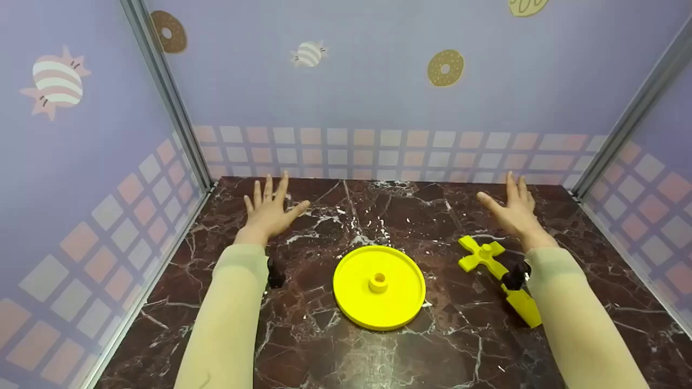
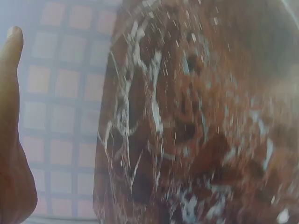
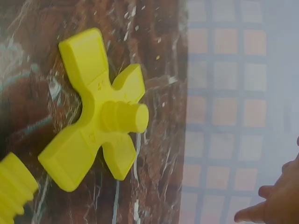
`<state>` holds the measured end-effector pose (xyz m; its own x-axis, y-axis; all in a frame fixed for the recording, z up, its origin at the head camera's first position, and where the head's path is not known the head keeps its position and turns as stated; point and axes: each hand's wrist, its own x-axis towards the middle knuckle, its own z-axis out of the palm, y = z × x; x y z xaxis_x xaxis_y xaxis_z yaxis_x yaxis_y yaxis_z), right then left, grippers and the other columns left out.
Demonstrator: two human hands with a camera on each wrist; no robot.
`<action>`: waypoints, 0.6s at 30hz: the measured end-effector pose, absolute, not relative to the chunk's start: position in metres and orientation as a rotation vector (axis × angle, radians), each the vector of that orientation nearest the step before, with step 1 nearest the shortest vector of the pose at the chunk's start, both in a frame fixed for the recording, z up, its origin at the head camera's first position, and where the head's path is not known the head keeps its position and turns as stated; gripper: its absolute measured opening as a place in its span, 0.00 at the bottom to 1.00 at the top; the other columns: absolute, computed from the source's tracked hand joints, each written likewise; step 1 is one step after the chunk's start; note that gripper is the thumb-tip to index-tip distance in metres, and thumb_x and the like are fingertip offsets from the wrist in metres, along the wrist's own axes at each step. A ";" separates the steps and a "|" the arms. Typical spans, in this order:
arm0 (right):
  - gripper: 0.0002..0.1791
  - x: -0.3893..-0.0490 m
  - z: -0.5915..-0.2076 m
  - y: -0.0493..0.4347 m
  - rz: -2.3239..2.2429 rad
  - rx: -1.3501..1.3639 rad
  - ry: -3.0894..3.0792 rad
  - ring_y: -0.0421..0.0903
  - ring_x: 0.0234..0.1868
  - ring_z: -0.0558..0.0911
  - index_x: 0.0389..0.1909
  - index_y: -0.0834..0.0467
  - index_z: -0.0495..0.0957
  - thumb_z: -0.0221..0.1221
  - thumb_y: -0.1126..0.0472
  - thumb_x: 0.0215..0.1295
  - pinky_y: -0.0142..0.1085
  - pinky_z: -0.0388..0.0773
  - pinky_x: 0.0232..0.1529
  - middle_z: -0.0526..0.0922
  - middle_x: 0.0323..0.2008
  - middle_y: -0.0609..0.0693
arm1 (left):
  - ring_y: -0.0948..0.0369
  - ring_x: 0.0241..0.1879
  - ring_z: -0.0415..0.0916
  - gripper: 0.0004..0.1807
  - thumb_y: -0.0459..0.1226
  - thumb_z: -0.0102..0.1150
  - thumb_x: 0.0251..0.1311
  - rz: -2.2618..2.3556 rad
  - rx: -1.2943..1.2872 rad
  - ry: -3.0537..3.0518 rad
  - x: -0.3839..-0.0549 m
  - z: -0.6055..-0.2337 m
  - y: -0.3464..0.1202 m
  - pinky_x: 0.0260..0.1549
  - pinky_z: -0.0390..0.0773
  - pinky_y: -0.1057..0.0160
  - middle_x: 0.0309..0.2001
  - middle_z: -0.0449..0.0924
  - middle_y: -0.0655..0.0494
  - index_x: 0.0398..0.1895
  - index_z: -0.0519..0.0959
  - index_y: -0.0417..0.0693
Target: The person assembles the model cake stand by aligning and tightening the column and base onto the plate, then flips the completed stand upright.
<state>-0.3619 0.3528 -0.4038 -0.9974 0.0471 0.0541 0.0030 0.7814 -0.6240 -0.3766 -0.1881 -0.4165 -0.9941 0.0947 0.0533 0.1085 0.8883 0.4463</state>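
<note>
The yellow cross-shaped piece (image 1: 481,254) lay on the marble table (image 1: 378,351) just beside the right hand (image 1: 516,212), a yellow disc (image 1: 379,286) further left. Both hands (left hand (image 1: 268,212) included) rested flat, fingers spread, holding nothing. A yellow threaded part (image 3: 14,189) was cut off.

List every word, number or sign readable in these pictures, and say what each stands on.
No text reads clearly.
Yellow cross piece: faint raised marks on its arms, too blurred to read.
Yellow disc: no marking shows.
Walls: only donut and striped candy pictures, no lettering.
</note>
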 end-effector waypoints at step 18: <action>0.41 -0.273 -0.431 0.386 1.501 -0.052 -2.536 0.74 0.79 0.52 0.85 0.48 0.37 0.40 0.38 0.81 0.74 0.54 0.72 0.42 0.83 0.65 | 0.43 0.84 0.28 0.53 0.65 0.53 0.68 -1.232 -0.324 -2.814 -0.327 -0.461 -0.151 0.74 0.42 0.24 0.86 0.30 0.52 0.85 0.33 0.67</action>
<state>-0.2730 0.3857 -0.4307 -0.9805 0.1286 0.1483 -0.0681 0.4856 -0.8715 -0.3274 -0.1511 -0.4607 -0.9766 0.1701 0.1318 0.2123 0.6602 0.7204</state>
